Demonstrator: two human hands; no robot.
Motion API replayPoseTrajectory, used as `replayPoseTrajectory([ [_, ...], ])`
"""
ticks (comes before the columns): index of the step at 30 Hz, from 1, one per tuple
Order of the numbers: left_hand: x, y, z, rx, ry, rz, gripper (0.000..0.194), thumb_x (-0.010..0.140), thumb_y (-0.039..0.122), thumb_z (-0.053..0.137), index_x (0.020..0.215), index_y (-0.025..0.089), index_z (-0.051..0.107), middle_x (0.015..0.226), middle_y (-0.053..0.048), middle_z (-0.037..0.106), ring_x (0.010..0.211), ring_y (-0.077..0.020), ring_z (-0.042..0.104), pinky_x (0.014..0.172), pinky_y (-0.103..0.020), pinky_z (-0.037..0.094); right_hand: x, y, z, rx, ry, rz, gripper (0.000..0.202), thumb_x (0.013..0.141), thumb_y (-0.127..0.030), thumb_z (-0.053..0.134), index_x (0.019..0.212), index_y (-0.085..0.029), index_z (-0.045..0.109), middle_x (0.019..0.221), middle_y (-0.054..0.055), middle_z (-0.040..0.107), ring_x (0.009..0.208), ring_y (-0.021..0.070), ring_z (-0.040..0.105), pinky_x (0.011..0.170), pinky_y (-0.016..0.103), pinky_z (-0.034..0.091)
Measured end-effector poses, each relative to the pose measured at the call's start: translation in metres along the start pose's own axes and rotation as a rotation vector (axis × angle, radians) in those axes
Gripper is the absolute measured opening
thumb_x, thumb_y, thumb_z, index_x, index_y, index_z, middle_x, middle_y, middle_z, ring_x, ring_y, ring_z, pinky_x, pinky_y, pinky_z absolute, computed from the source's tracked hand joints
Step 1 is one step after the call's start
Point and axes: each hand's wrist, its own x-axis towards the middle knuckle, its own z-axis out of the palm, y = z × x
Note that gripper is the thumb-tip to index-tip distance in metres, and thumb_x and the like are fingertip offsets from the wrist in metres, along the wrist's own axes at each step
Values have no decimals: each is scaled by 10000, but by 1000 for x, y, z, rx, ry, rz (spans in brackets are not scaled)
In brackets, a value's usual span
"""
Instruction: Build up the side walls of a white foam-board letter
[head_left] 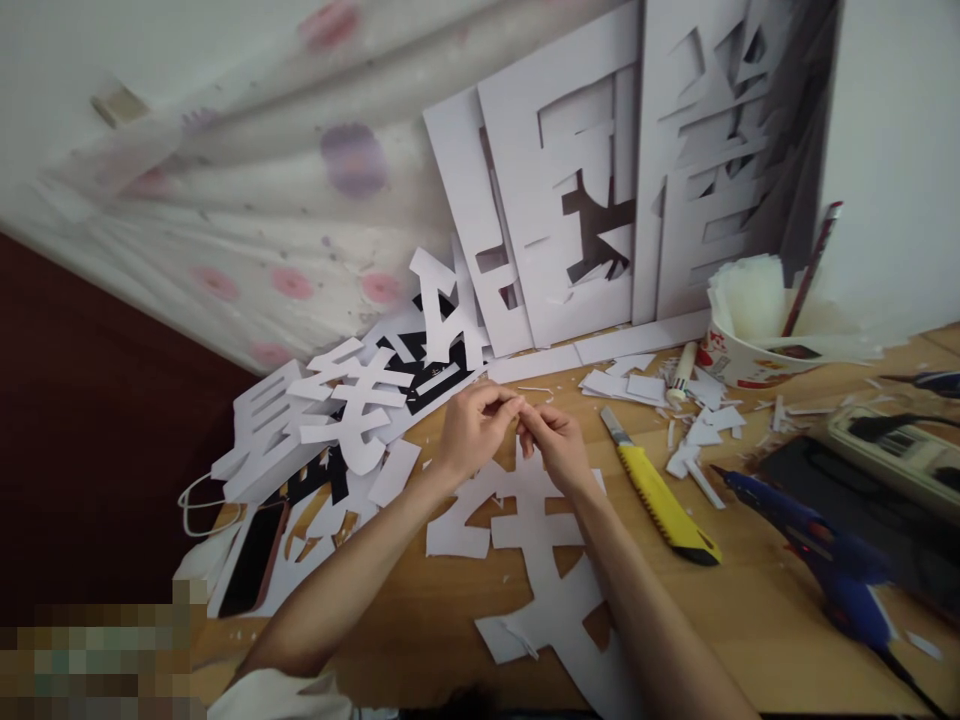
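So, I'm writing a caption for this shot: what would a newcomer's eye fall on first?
Probably the bright yellow knife, lying on the wooden table to the right of the hands. Next, the left hand and right hand, fingertips together above a large white cut-out in the middle. Then perhaps the blue glue gun at the lower right, or the tall white panels leaning at the back.

Phone point(253, 560) at left; floral curtain point(255, 225) behind; pencil point(814, 265) in cup point(754, 370).
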Motion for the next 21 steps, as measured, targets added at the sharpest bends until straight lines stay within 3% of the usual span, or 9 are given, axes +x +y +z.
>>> replayPoseTrajectory([
  [8,4,-11,-3,-166,7,-153,255,881,374,554,728,187,637,698,-23,661,650,-152,636,666,-289,533,0,1,3,-28,-9,-17,448,987,-531,564,719,-172,573,549,-92,495,445,61,463,494,215,448],
  [11,10,-9,-22,-169,30,-175,324,897,392,529,637,203,572,644,-6,622,620,-148,622,665,-293,527,0,4,3,-42,-12,-17,479,1005,-583,486,781,-173,593,563,-81,512,453,71,484,493,225,452],
  [14,14,-6,-52,-33,89,-164,458,907,426,548,504,209,548,565,-16,594,635,-167,622,734,-322,514,1,6,4,-90,-14,-49,436,1022,-567,437,1053,-177,627,684,-31,630,603,123,618,589,275,512],
  [17,8,-10,-83,205,181,-72,272,797,383,703,593,206,676,923,-69,745,972,-233,668,969,-377,469,3,8,10,-202,-38,-126,374,987,-476,523,1272,-242,586,1054,67,726,998,201,667,816,370,527],
  [19,-4,-16,-95,338,174,-14,125,731,338,760,769,219,750,1115,-73,739,1130,-263,625,1040,-402,432,5,9,16,-313,-91,-179,261,947,-393,591,1170,-281,671,1157,65,716,1105,228,614,947,431,460],
  [21,-21,-21,-97,467,116,-6,122,777,329,718,825,228,764,1000,-67,760,1037,-257,650,990,-414,457,7,12,24,-429,-157,-216,147,928,-322,623,1007,-291,744,1108,51,733,1109,254,575,1014,483,376],
])
